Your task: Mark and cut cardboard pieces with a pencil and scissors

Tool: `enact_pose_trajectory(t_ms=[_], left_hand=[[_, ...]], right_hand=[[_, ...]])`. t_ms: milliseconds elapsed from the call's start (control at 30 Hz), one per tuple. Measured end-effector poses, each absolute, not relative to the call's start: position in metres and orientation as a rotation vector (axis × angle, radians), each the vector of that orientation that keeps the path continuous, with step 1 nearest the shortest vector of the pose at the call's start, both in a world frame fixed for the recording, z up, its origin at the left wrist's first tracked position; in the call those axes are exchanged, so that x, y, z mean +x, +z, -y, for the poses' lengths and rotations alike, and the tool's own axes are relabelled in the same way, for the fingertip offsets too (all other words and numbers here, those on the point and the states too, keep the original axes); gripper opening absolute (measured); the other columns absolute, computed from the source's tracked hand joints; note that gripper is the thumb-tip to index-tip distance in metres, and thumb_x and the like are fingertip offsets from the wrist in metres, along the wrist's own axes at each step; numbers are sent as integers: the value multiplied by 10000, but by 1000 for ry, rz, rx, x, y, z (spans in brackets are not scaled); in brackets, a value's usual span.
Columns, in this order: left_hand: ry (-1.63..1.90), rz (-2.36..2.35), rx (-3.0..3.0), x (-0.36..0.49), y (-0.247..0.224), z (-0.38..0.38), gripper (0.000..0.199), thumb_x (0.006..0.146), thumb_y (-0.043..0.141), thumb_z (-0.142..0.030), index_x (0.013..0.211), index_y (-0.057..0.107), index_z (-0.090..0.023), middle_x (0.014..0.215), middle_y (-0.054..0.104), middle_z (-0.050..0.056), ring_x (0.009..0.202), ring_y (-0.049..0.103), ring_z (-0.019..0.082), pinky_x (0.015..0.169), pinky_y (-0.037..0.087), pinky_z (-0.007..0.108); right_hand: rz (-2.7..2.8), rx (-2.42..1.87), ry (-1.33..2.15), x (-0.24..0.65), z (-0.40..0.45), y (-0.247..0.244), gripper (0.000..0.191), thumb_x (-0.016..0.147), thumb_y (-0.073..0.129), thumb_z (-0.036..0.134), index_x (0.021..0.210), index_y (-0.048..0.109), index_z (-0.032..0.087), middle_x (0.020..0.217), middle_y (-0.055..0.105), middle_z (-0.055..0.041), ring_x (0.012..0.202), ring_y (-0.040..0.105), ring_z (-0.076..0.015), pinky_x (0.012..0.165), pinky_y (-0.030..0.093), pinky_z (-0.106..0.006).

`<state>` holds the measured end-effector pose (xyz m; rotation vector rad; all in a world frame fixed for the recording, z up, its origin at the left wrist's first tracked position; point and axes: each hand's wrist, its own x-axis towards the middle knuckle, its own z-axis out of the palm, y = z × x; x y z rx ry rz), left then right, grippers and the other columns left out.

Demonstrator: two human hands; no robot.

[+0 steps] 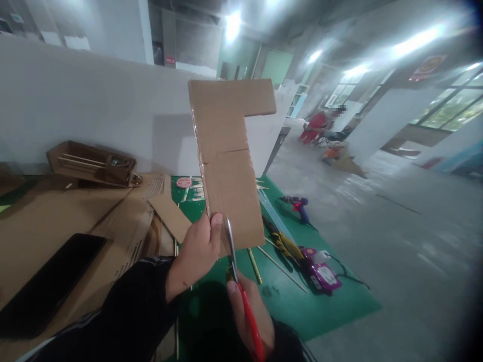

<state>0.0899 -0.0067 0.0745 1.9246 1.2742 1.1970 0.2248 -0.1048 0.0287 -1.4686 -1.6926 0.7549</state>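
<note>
A brown cardboard piece [232, 176] with a notch on its right side stands raised above the green table. My left hand [196, 251] grips its lower left edge, thumb on the front face. In my right hand [252, 311] are red-handled scissors [251, 319], fingers closed round the handles. The scissor blades point up and lie at the bottom of the cardboard, near my left thumb. A slit runs inward from the piece's right edge at mid-height.
Pliers with yellow handles [285, 246], a purple device [322, 271], a glue gun or drill [298, 205] and thin sticks lie on the green table [302, 322]. Cardboard sheets [124, 211], a black slab [53, 281] and a cardboard box [92, 166] are at left. A person [326, 128] sits far off.
</note>
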Motion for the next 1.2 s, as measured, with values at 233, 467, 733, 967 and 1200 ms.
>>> enact_pose_trajectory(t_ms=[233, 467, 733, 967, 1200], left_hand=[[1195, -1239, 1928, 89, 76, 8, 357, 1030, 270, -408, 1106, 542, -190, 1061, 704, 124, 1002, 670, 270, 838, 507, 392], [1184, -1248, 1919, 88, 76, 7, 346, 1025, 277, -418, 1044, 540, -194, 1042, 702, 131, 1025, 661, 286, 869, 491, 417], [1143, -1217, 1905, 89, 71, 7, 353, 1024, 284, -419, 1113, 542, -195, 1055, 710, 119, 1030, 668, 283, 876, 497, 415], [1135, -1205, 1876, 90, 70, 8, 366, 1026, 275, -406, 1110, 545, -174, 1038, 705, 142, 1060, 658, 292, 918, 483, 438], [1133, -1203, 1848, 90, 72, 10, 370, 1022, 287, -408, 1105, 553, -164, 989, 695, 139, 1085, 643, 295, 935, 471, 445]], right_hand=[[1657, -1520, 865, 223, 104, 25, 502, 970, 315, 604, 734, 506, 205, 641, 486, 18, 591, 433, -148, 574, 355, -286], [1646, -1476, 859, 224, 103, 23, 486, 970, 352, 587, 739, 537, 201, 639, 493, 15, 596, 441, -150, 579, 379, -273], [1688, -1376, 921, 228, 107, 33, 441, 994, 334, 546, 1067, 609, 210, 859, 664, -51, 745, 601, -210, 756, 495, -328], [1706, -1326, 816, 225, 106, 36, 449, 1013, 301, 519, 1114, 624, 223, 931, 708, -65, 781, 642, -220, 766, 535, -333], [1689, -1279, 825, 224, 108, 38, 417, 1020, 318, 492, 1226, 579, 241, 1086, 696, -76, 954, 646, -236, 892, 516, -341]])
